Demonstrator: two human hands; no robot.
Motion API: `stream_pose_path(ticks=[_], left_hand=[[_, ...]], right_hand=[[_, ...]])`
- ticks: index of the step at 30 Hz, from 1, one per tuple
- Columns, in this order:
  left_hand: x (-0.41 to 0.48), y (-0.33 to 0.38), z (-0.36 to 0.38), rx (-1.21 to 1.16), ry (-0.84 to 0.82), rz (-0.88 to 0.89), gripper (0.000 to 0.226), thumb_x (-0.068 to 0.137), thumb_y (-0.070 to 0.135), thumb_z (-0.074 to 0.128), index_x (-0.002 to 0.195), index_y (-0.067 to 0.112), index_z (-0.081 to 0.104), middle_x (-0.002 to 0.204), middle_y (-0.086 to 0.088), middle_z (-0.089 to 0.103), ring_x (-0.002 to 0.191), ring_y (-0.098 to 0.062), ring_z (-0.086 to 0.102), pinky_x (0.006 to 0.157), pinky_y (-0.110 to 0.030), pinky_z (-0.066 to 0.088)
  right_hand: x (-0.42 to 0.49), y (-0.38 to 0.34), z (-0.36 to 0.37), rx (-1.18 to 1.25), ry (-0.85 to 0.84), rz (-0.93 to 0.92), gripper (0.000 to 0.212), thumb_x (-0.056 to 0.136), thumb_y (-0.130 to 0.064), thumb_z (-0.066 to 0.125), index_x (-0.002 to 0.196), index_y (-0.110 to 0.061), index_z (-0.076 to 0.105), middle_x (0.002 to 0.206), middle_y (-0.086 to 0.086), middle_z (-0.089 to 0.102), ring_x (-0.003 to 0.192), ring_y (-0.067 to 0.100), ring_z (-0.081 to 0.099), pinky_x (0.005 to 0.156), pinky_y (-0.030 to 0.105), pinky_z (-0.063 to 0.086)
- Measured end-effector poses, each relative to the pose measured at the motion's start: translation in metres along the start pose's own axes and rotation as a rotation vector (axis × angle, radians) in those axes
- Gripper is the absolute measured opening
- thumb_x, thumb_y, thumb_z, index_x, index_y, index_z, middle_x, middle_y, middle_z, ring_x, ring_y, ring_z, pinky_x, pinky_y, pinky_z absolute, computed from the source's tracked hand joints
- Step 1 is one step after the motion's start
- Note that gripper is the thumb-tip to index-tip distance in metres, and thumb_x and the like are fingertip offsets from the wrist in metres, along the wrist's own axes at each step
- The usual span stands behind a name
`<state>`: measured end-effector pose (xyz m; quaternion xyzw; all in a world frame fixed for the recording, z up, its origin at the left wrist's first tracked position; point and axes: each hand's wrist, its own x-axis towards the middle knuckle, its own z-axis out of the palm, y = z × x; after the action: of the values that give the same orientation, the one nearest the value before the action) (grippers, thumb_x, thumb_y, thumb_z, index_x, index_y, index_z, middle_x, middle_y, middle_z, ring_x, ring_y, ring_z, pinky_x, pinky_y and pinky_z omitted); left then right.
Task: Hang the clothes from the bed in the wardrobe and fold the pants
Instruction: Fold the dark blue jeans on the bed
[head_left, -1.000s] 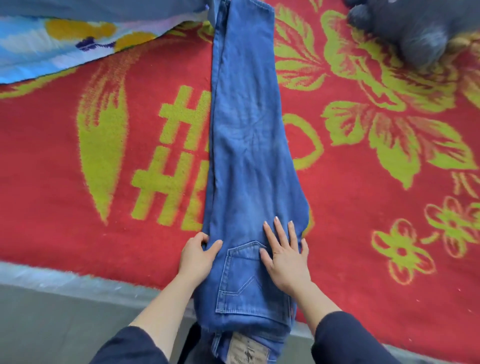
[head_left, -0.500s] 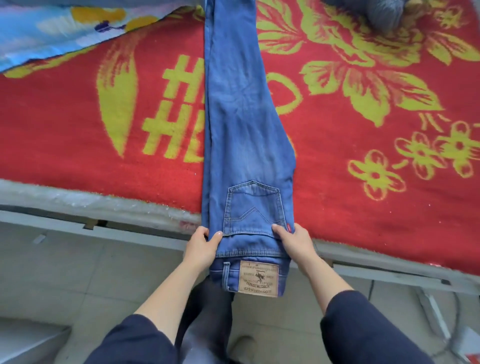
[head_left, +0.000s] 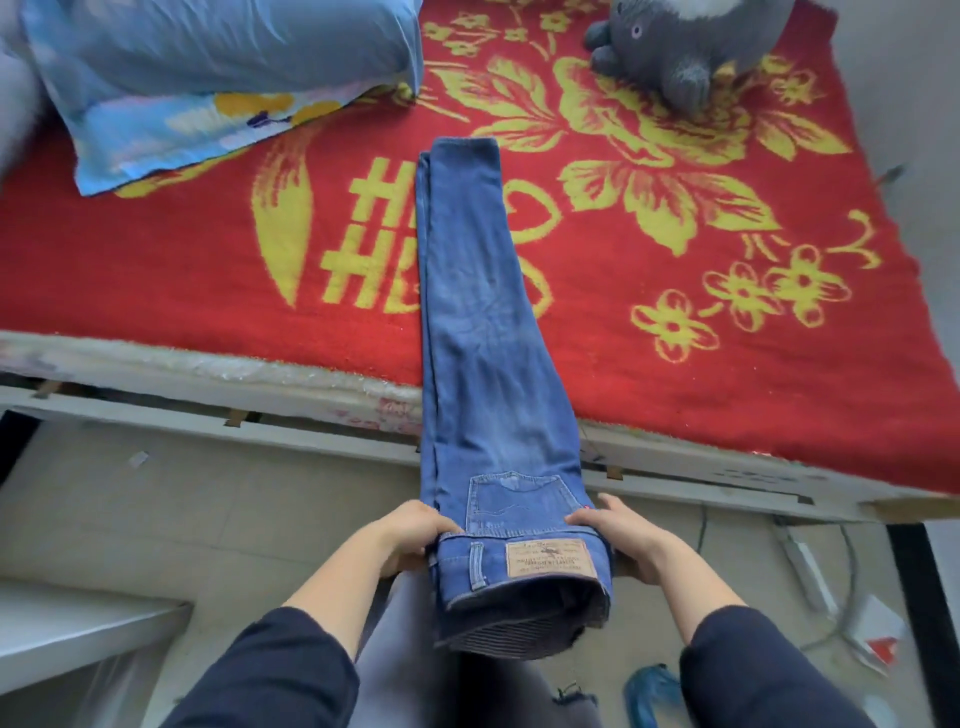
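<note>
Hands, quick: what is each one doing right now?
Left hand: grips the jeans at the waistband's left edge.
Right hand: grips the jeans at the waistband's right edge.

Head camera, steep downward at bed (head_left: 156, 291), near; edges seemingly distorted

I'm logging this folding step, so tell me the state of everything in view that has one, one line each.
Blanket: spread flat.
Jeans: folded lengthwise, legs flat on the blanket, waist end held off its near edge.
Left hand grip: holds the waistband's left side.
Right hand grip: holds the waistband's right side.
Pillow: lying on the blanket's far left corner.
Plush toy: resting on the blanket, far right.
</note>
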<state>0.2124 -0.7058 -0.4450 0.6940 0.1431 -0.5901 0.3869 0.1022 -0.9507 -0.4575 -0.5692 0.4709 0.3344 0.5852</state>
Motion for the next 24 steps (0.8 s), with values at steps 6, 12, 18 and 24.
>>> stream_pose_path(ticks=[6, 12, 18, 24], left_hand=[[-0.002, 0.095, -0.040, -0.381, 0.148, 0.259, 0.030, 0.090, 0.012, 0.050, 0.116, 0.018, 0.064, 0.086, -0.005, 0.063, 0.067, -0.015, 0.056, 0.059, -0.025, 0.046], [0.034, 0.196, -0.094, -0.705, 0.185, 0.288, 0.021, 0.088, 0.022, 0.046, 0.090, 0.011, 0.064, 0.070, -0.005, 0.070, 0.060, -0.017, 0.068, 0.052, -0.029, 0.055], [0.107, 0.280, -0.158, -0.779, 0.137, 0.200, 0.033, 0.079, 0.017, 0.029, 0.088, 0.001, 0.058, 0.083, -0.020, 0.067, 0.077, -0.032, 0.068, 0.069, -0.036, 0.051], [0.155, 0.354, -0.214, -0.693, 0.073, 0.226, 0.027, 0.074, 0.020, 0.035, 0.084, 0.008, 0.057, 0.079, -0.010, 0.070, 0.085, -0.028, 0.069, 0.077, -0.035, 0.049]], right_hand=[[-0.008, -0.102, -0.016, 0.336, 0.047, -0.276, 0.020, 0.078, -0.030, 0.064, 0.094, -0.018, 0.069, 0.078, 0.000, 0.070, 0.067, 0.014, 0.064, 0.062, 0.026, 0.053], [0.023, -0.229, -0.021, 0.428, 0.126, -0.317, 0.028, 0.093, -0.032, 0.039, 0.097, -0.013, 0.058, 0.076, 0.017, 0.071, 0.063, 0.028, 0.071, 0.052, 0.028, 0.054], [0.099, -0.333, -0.022, 0.347, 0.116, -0.258, 0.027, 0.084, 0.000, 0.044, 0.106, -0.006, 0.059, 0.086, 0.015, 0.068, 0.069, 0.025, 0.070, 0.065, 0.030, 0.054], [0.155, -0.422, -0.032, 0.221, 0.147, -0.311, 0.021, 0.085, -0.013, 0.071, 0.100, -0.011, 0.057, 0.071, 0.008, 0.064, 0.054, 0.017, 0.065, 0.050, 0.022, 0.046]])
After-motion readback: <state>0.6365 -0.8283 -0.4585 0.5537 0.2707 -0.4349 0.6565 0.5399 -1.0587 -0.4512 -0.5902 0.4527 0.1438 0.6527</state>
